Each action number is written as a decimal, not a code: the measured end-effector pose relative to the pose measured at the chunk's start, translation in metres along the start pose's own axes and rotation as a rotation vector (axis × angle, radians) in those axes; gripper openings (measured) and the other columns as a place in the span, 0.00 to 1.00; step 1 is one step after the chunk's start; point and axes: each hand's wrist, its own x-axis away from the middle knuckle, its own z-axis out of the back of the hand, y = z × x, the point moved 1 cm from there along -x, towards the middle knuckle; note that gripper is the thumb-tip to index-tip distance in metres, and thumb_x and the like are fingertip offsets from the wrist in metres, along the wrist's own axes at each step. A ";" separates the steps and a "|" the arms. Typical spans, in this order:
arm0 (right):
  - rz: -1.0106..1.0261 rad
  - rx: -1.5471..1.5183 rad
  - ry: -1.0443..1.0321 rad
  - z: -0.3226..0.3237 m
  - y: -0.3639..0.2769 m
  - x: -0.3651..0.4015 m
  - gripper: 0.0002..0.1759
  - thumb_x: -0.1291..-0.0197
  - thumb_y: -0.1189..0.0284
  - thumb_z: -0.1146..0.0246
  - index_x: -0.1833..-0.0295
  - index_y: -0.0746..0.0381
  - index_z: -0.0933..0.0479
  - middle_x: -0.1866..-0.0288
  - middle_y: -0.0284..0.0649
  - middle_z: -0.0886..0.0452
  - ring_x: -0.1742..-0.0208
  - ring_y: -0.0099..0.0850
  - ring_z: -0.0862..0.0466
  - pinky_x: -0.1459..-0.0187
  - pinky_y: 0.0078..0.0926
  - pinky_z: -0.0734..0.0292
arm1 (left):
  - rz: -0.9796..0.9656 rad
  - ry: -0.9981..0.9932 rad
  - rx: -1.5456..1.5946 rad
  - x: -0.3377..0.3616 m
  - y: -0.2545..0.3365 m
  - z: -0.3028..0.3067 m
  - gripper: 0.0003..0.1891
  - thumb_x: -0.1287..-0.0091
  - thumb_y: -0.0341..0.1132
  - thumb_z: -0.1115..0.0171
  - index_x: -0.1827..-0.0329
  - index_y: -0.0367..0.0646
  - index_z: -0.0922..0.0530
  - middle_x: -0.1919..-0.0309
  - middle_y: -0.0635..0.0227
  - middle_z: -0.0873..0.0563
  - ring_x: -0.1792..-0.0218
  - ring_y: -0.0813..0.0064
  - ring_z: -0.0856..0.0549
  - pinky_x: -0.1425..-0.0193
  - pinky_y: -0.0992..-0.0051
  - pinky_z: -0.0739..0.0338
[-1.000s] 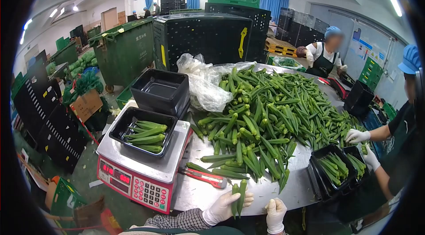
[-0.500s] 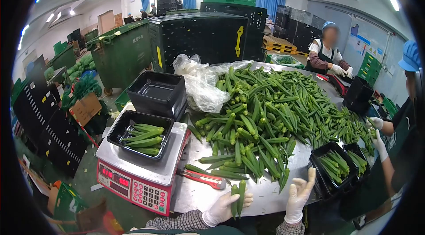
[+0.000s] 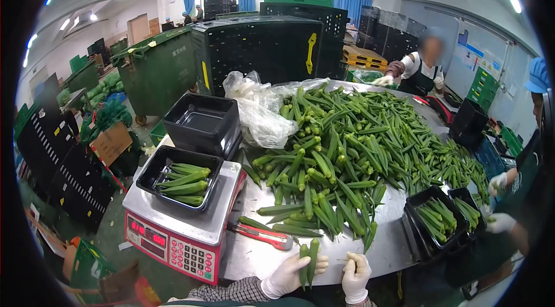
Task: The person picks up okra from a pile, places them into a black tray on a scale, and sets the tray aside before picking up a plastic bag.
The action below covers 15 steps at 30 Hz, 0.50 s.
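Note:
My left hand, in a white glove, is closed around okra pods, two of which stand upright between thumb and fingers. Just right of it, my gloved right hand has its fingers curled together at the table edge; what they hold, if anything, is too small to make out. Beyond both hands spreads a large okra pile. A red utility knife lies left of the pile, beside loose pods. On the scale sits a black tray with several okra pods inside.
Stacked black trays and crumpled clear plastic stand behind the scale. Filled okra trays sit at the right edge. A co-worker stands across the table; another person's gloved hand is near the filled trays.
My right hand has moved left and down toward my left hand, its spread fingers now closed. The co-worker across has stretched an arm out to the left. The right-hand person's hands have lowered.

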 end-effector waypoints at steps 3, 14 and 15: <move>0.017 0.025 -0.005 0.000 0.003 -0.002 0.09 0.45 0.84 0.47 0.61 0.66 0.23 0.70 0.40 0.23 0.79 0.24 0.27 0.76 0.21 0.32 | -0.004 0.010 0.013 -0.001 0.001 -0.001 0.26 0.34 0.37 0.45 0.36 0.35 0.39 0.44 0.52 0.25 0.43 0.61 0.24 0.34 0.61 0.33; 0.046 0.081 -0.007 -0.002 -0.007 -0.003 0.09 0.46 0.85 0.47 0.63 0.66 0.23 0.72 0.42 0.23 0.71 0.32 0.21 0.67 0.26 0.26 | -0.022 0.012 0.000 0.002 0.002 -0.003 0.26 0.34 0.37 0.44 0.36 0.36 0.39 0.45 0.53 0.25 0.44 0.62 0.23 0.35 0.60 0.32; 0.081 0.084 -0.020 -0.003 -0.006 -0.004 0.09 0.47 0.85 0.47 0.63 0.66 0.23 0.71 0.42 0.22 0.70 0.32 0.21 0.67 0.26 0.26 | -0.031 0.019 -0.010 0.003 0.003 -0.004 0.26 0.34 0.37 0.45 0.36 0.36 0.38 0.45 0.52 0.24 0.44 0.61 0.23 0.35 0.60 0.32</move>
